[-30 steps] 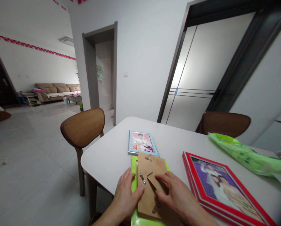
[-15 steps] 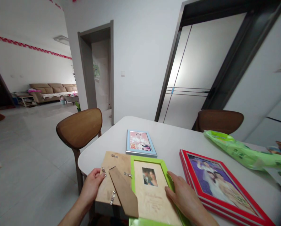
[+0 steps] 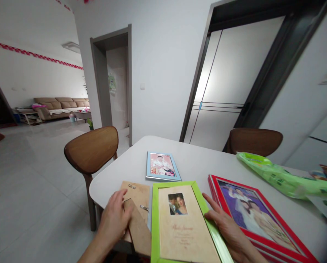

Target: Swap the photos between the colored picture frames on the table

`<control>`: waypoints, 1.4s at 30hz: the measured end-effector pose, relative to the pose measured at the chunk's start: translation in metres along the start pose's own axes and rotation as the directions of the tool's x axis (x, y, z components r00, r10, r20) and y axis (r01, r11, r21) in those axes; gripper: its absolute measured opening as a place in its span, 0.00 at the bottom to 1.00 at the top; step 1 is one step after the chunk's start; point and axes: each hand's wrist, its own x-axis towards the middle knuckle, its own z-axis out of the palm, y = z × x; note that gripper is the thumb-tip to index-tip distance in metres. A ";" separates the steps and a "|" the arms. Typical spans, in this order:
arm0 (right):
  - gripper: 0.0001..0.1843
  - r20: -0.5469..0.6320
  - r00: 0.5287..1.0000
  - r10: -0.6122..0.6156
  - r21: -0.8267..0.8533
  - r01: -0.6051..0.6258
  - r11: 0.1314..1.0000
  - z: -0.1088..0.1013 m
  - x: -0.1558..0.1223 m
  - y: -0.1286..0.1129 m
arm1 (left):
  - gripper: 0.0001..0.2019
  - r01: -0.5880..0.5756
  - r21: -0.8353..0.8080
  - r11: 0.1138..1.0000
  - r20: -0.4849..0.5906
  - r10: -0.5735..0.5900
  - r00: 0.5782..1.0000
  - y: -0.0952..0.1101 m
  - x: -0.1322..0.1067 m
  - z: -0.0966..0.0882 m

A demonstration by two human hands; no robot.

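Observation:
A lime-green photo frame (image 3: pixel 155 223) is held tilted up at the table's near edge, with a cream insert (image 3: pixel 186 233) and a small couple photo in it. My right hand (image 3: pixel 231 233) grips its right side, thumb along the edge and index finger stretched out. To its left lies a wooden backing board (image 3: pixel 138 190) with metal clips and a brown stand leg (image 3: pixel 138 230). Over that board is my left hand (image 3: pixel 114 215), fingers loosely bent and apart, thumb by the stand leg. Part of the board is hidden beneath it.
Beyond the green frame lies a light-blue photo frame (image 3: pixel 163 179). Stacked red photo frames (image 3: pixel 251 235) lie to the right, with a green plastic bag (image 3: pixel 284 179) behind them. Brown chairs stand at the white table (image 3: pixel 196 157), one at left (image 3: pixel 94 149), another at the far right (image 3: pixel 255 140).
The green frame has been tilted up, its insert now facing me more squarely. My left hand has left the board's left edge and moved right over the board, which sits slightly lower.

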 end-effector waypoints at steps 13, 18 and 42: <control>0.42 -0.075 0.989 -0.129 -0.144 0.117 0.983 0.000 0.009 -0.006 | 0.25 -0.503 -0.248 0.828 0.064 0.532 0.844 0.091 -0.029 0.042; 0.33 -0.132 0.961 -0.243 -0.624 0.109 0.774 -0.012 0.034 0.017 | 0.24 -0.137 -0.219 0.966 -0.079 0.123 0.989 0.046 -0.025 0.007; 0.30 0.000 0.977 -0.212 -0.254 0.205 0.945 0.069 0.025 0.020 | 0.21 -0.297 0.293 0.909 0.094 0.281 0.955 -0.011 -0.039 0.006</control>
